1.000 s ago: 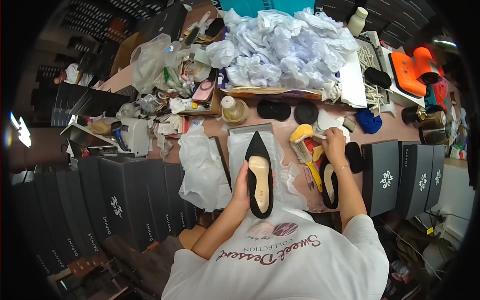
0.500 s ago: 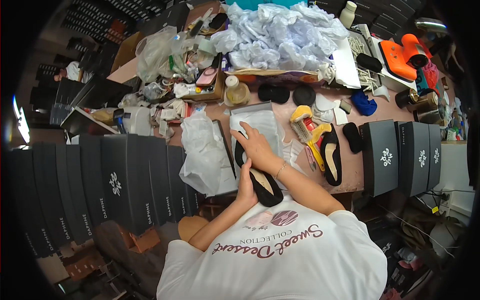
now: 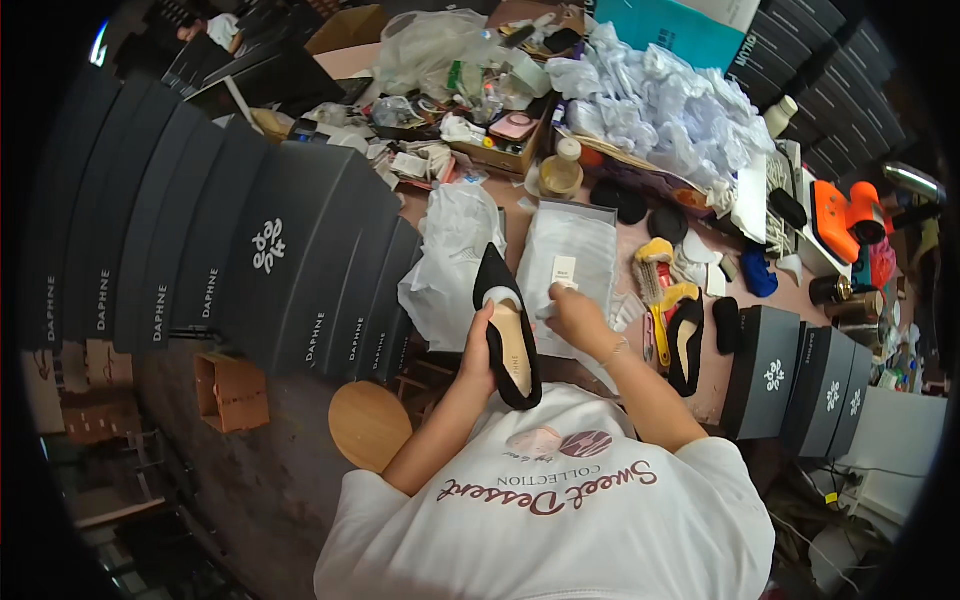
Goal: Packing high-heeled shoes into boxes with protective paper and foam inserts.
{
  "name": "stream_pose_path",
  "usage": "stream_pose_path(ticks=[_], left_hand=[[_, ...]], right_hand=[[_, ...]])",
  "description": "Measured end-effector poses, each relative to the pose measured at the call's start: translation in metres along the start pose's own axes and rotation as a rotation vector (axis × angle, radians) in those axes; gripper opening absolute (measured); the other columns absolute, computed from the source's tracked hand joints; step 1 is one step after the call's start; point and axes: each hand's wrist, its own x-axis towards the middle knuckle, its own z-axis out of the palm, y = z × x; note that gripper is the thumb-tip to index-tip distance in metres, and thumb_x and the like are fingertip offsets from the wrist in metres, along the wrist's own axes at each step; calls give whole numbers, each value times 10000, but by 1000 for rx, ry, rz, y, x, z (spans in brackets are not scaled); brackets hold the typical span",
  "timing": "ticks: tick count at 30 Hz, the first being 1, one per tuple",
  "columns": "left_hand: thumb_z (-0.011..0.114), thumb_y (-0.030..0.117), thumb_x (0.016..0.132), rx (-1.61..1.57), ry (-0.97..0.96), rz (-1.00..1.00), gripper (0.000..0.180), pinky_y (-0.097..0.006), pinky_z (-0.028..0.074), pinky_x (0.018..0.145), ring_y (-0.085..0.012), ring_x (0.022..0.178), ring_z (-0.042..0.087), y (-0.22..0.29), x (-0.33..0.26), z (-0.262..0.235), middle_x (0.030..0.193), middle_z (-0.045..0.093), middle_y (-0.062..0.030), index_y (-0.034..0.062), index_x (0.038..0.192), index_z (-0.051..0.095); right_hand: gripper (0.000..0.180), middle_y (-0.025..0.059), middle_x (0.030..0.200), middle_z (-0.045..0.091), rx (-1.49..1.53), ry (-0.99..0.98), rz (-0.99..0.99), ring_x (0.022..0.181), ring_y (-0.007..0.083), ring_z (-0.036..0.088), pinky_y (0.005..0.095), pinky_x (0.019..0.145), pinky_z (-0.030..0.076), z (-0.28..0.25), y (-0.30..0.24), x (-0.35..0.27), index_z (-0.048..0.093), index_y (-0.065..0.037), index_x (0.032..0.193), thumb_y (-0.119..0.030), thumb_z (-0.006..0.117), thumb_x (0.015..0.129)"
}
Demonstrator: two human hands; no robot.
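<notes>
My left hand (image 3: 477,358) is wrapped round the side of a black pointed flat shoe (image 3: 531,372) with a beige insole, tilted with its toe pointing away from me. White stuffing (image 3: 500,296) shows inside its toe. To the right, my right hand (image 3: 580,318) is closed over an open shoe box (image 3: 612,213) lined with white tissue paper (image 3: 580,235). A small white card (image 3: 564,268) lies right at its fingertips; whether they grip it I cannot tell. A second black shoe (image 3: 686,345) rests on the table farther right, beside a yellow-handled brush (image 3: 655,300).
Dark shoe boxes (image 3: 300,250) stand in a row at left, with more (image 3: 765,365) at right. Crumpled tissue paper (image 3: 450,260) lies left of the open box. Behind are a bottle (image 3: 562,170), a heap of white plastic bags (image 3: 660,110) and an orange device (image 3: 845,220).
My right hand has left the shoe and moved right, over the lined box. The left hand has raised and turned the shoe, so its insole shows fully. The whole view has shifted.
</notes>
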Motion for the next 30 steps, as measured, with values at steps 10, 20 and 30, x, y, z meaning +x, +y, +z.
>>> stream_pose_path(ticks=[10,20,30], left_hand=[[483,433,922,38,-121,-6,419,-368,489,868,-229,1005,593,-28,23,33,1116,592,-85,99,1167,539],[436,488,898,290,-225,-209,493,-333,518,628,-234,709,609,-40,48,74,860,606,-115,34,1059,543],[502,169,933,658,280,118,504,-392,353,1054,-272,1272,424,-21,107,23,1377,412,-169,-53,1362,357]], right_hand=[[205,73,844,579,-175,418,-294,846,267,563,378,717,434,-42,-36,-6,616,-97,905,-154,665,714],[690,228,1162,548,327,337,147,978,377,593,409,814,492,-45,27,-5,404,-119,1381,-241,683,762],[569,249,1120,599,-184,106,944,996,396,597,456,811,499,-134,184,-136,522,3,1220,-270,700,753]])
